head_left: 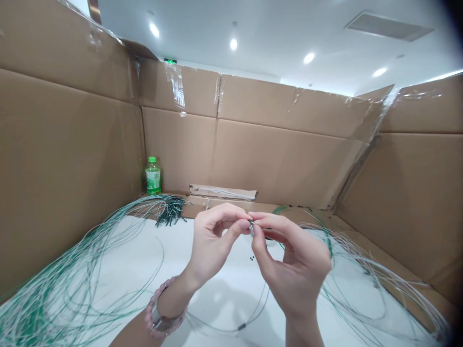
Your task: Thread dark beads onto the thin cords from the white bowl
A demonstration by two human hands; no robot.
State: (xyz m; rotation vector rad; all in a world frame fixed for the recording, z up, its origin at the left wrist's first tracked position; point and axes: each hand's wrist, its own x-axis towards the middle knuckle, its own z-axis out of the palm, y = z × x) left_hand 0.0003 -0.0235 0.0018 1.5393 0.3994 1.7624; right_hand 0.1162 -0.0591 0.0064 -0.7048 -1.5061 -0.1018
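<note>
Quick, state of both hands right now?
Left hand: closed, pinching a tiny piece, too small to identify.
Right hand: closed, apparently pinching the same tiny piece.

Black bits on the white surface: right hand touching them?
Apart. The head view shows white surface between the black bits and the right hand.

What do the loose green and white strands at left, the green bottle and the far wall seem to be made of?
Strands: probably plastic-coated wire, smooth-looking, as they sweep in long, even curves; any core is hidden.
Green bottle: likely plastic, glossy; its body looks translucent.
Far wall: almost surely cardboard, matt brown, with straight fold lines.
</note>
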